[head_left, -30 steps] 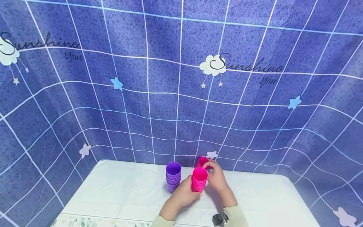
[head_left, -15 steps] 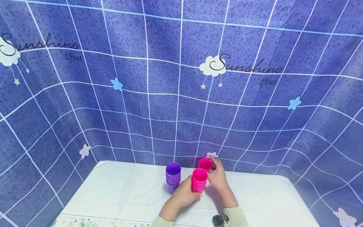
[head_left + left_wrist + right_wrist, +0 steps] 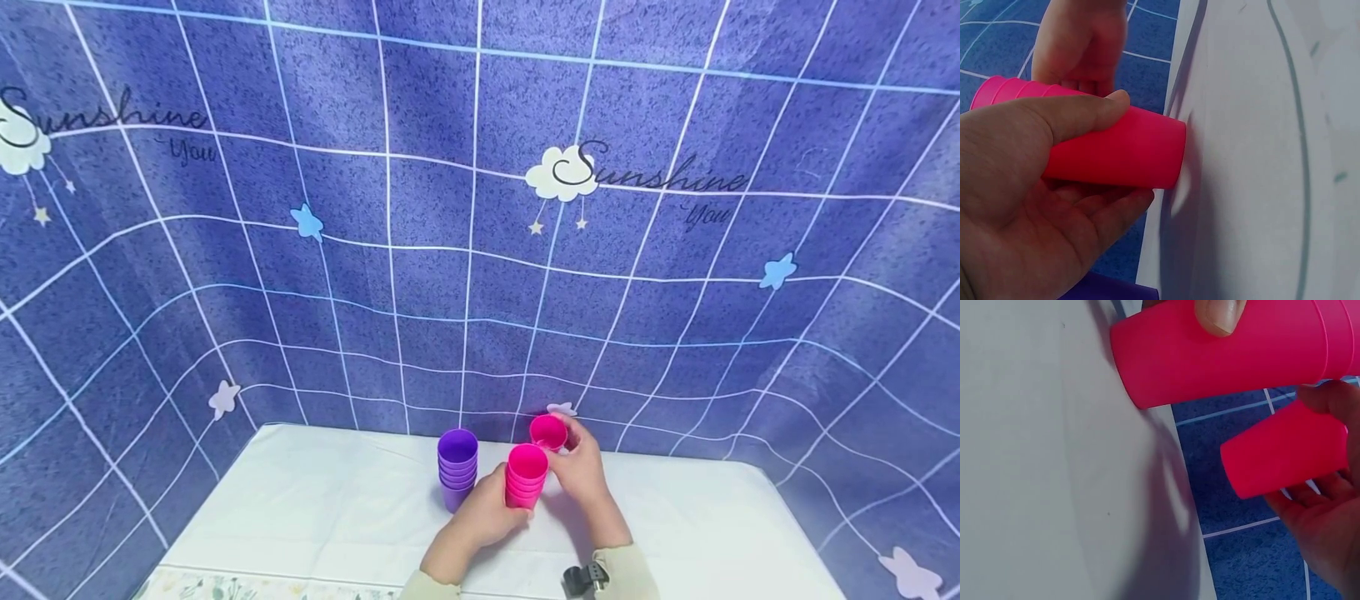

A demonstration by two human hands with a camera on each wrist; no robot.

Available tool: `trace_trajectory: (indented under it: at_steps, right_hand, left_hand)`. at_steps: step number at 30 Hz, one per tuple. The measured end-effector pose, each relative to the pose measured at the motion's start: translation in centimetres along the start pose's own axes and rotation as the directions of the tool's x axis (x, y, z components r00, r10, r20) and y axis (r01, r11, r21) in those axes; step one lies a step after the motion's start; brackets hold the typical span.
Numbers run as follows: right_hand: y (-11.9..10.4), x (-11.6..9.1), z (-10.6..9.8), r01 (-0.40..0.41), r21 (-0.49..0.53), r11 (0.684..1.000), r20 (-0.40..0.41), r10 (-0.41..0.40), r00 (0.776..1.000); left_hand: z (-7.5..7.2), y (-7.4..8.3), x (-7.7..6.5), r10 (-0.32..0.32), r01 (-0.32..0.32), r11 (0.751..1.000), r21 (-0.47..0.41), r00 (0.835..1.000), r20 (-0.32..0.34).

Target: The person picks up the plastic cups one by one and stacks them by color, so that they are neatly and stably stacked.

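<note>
My left hand (image 3: 489, 508) grips a stack of nested pink cups (image 3: 527, 477), its thumb laid along the near side in the left wrist view, where the stack's closed end is close to the white cloth. Just behind and right of that stack, my right hand (image 3: 581, 467) holds a single pink cup (image 3: 548, 432) between thumb and fingers. The right wrist view shows this lone cup (image 3: 1285, 450) beside the larger stack (image 3: 1222, 356), held off the cloth. A stack of nested purple cups (image 3: 457, 471) stands upright left of my left hand.
A white cloth (image 3: 300, 500) covers the table, with a floral strip (image 3: 262, 586) along its front left. A blue gridded curtain (image 3: 420, 275) rises behind the table and on both sides. A black strap (image 3: 583, 578) is at the right sleeve.
My right hand has moved the single pink cup slightly to the right, turning its opening more toward the head camera. My left hand and both stacks have stayed about where they were.
</note>
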State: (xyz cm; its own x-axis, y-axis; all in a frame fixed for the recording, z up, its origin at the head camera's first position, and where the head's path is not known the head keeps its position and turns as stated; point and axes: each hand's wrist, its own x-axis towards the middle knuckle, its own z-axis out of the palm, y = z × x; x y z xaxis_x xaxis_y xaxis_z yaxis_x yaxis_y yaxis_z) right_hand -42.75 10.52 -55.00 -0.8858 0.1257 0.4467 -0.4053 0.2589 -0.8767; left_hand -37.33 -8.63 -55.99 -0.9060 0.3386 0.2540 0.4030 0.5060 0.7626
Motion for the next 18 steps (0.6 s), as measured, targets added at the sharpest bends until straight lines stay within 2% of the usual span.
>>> trace_trajectory:
  at_steps: [3, 12, 18]
  right_hand:
    - [-0.2, 0.0, 0.0, -0.003, 0.044, 0.999, 0.015, 0.003, 1.0]
    - [-1.1, 0.0, -0.5, 0.042, 0.065, 0.997, 0.003, -0.042, 0.999]
    - [-2.0, 0.1, -0.9, 0.01, 0.069, 0.998, -0.016, -0.009, 1.0]
  left_hand:
    - [-0.1, 0.1, -0.1, -0.002, 0.002, 1.0, 0.001, 1.0, 0.001]
    - [0.0, 0.1, -0.1, -0.013, 0.013, 1.0, 0.0, 1.0, 0.004]
    - [-0.1, 0.1, -0.1, -0.012, 0.012, 1.0, -0.015, 1.0, 0.006]
